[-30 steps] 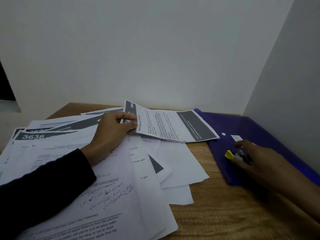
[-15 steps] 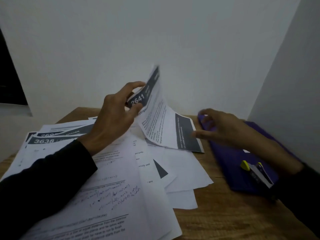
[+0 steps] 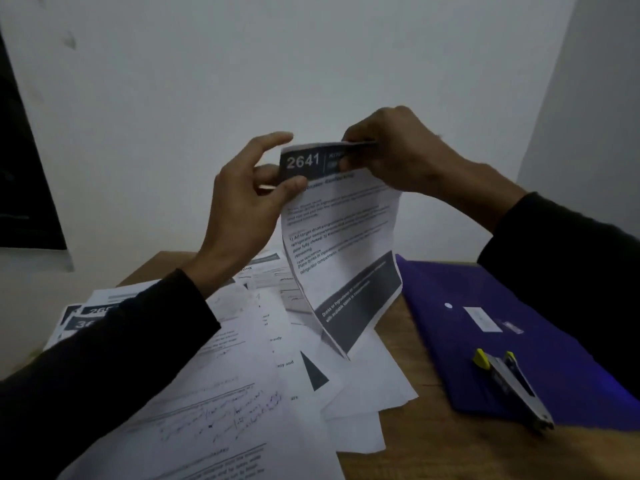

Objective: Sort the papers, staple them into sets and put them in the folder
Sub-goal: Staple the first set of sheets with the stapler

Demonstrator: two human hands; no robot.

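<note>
A printed sheet headed "2641" [image 3: 341, 237] hangs in the air above the desk, its dark bottom band curling down. My left hand [image 3: 242, 206] pinches its top left corner between thumb and fingers. My right hand [image 3: 394, 150] pinches the top edge at the right. Below lies a loose spread of papers [image 3: 221, 393], some printed, one with handwriting. A purple folder [image 3: 540, 372] lies closed at the right, and a stapler [image 3: 509, 382] with a yellow tip rests on it.
The wooden desk [image 3: 433, 459] sits in a corner, with a white wall behind and another close on the right. A dark panel [image 3: 24, 188] shows at the far left. More sheets headed with numbers lie at the left edge [image 3: 86, 317].
The "2641" sheet has been lifted off the pile into the air. My right hand left the stapler on the folder and came up to take the sheet's top edge.
</note>
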